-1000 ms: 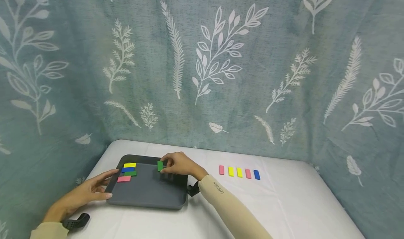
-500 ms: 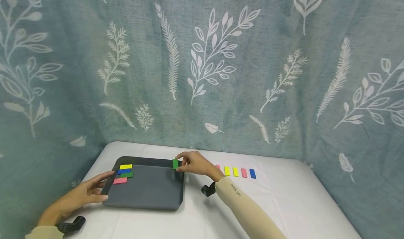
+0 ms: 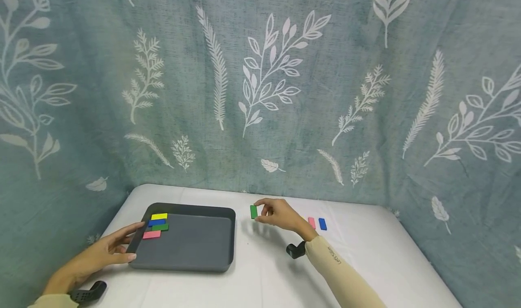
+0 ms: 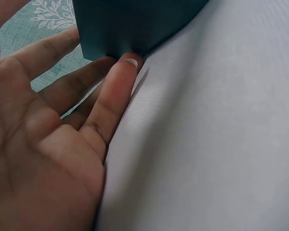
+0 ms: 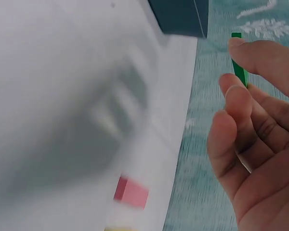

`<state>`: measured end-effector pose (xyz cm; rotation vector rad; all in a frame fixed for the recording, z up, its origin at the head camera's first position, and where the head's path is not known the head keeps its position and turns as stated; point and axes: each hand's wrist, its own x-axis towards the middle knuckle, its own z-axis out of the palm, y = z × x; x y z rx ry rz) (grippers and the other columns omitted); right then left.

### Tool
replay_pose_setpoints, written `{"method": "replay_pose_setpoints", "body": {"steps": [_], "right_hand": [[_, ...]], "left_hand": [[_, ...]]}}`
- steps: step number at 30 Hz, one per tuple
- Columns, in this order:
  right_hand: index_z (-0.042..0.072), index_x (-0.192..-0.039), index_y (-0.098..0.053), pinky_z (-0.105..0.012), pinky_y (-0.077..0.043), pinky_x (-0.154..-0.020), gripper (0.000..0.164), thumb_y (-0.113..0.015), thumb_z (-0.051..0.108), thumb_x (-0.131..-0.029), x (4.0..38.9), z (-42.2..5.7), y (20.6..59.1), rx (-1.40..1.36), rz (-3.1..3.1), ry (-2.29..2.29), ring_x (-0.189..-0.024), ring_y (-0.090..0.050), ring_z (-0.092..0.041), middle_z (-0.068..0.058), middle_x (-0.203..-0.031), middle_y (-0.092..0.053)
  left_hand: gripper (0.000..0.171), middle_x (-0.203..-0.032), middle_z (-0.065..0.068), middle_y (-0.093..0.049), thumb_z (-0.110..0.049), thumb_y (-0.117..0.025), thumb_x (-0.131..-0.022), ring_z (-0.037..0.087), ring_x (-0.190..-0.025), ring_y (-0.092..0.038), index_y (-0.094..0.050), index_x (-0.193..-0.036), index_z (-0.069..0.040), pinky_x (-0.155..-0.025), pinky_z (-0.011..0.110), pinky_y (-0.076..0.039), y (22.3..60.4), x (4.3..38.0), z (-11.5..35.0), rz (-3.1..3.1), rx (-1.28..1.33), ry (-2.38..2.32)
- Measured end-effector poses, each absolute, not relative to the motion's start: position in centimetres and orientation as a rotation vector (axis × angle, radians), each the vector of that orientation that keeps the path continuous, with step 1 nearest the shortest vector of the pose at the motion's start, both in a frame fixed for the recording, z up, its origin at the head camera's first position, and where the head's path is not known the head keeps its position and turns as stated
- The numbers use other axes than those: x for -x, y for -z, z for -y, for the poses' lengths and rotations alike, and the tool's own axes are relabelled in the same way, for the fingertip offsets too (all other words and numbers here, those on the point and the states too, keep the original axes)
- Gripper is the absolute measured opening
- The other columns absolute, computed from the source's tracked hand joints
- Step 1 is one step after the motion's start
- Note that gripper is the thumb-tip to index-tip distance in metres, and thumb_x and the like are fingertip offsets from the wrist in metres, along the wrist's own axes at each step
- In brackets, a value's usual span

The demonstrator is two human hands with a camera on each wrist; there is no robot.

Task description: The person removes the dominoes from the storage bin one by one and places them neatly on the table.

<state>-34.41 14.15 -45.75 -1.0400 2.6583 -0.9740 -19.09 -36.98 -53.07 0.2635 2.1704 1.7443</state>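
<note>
My right hand (image 3: 262,211) pinches a small green block (image 3: 253,211) upright above the white table, just right of the dark grey tray (image 3: 191,249). In the right wrist view the green block (image 5: 239,71) sits between thumb and fingertips (image 5: 232,91). My left hand (image 3: 129,244) rests with straight fingers against the tray's left edge; the left wrist view shows a fingertip (image 4: 128,63) touching the tray's corner (image 4: 135,24). Yellow (image 3: 159,216), blue (image 3: 156,222), green (image 3: 160,227) and pink (image 3: 151,234) blocks lie in the tray's far left corner.
A pink block (image 3: 311,222) and a blue block (image 3: 322,224) lie in a row on the table behind my right wrist; other blocks of that row are hidden by the hand. A leaf-patterned curtain (image 3: 260,95) closes off the back and sides.
My right hand has carried the green block to the right, out of the tray and over the white table. The left hand has stayed at the tray's edge.
</note>
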Motion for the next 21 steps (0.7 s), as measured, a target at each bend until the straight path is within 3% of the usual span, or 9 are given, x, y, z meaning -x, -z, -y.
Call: {"method": "replay_pose_setpoints", "body": {"steps": [9,16,21], "right_hand": [[0.009,-0.137,-0.063,-0.029,-0.051,-0.060,0.045,-0.077,0.021,-0.095,34.1,-18.9,45.9,0.923,-2.645,1.069,-0.070,-0.065,-0.028,0.000,-0.087,-0.069],[0.014,-0.135,-0.065,-0.029,-0.050,-0.057,0.044,-0.078,0.022,-0.094,34.0,-22.6,46.5,0.840,-2.709,1.087,-0.063,-0.057,-0.013,0.001,-0.086,-0.069],[0.014,-0.136,-0.064,-0.030,-0.049,-0.056,0.046,-0.078,0.026,-0.094,33.7,-25.3,46.8,0.777,-2.722,1.094,-0.061,-0.056,-0.015,-0.002,-0.087,-0.069]], "left_hand": [[0.083,-0.159,0.031,-0.025,-0.015,-0.066,-0.101,0.030,-0.128,-0.046,-0.015,-0.166,-0.016,-0.094,0.044,-0.049,52.9,19.1,36.8,-2.168,-0.235,-1.742],[0.082,-0.159,0.031,-0.025,-0.012,-0.065,-0.102,0.033,-0.126,-0.048,-0.014,-0.166,-0.016,-0.093,0.044,-0.050,52.9,19.0,36.8,-2.155,-0.265,-1.750],[0.082,-0.160,0.030,-0.024,-0.012,-0.065,-0.102,0.030,-0.128,-0.047,-0.015,-0.166,-0.017,-0.093,0.043,-0.049,52.9,19.0,36.9,-2.164,-0.278,-1.746]]}}
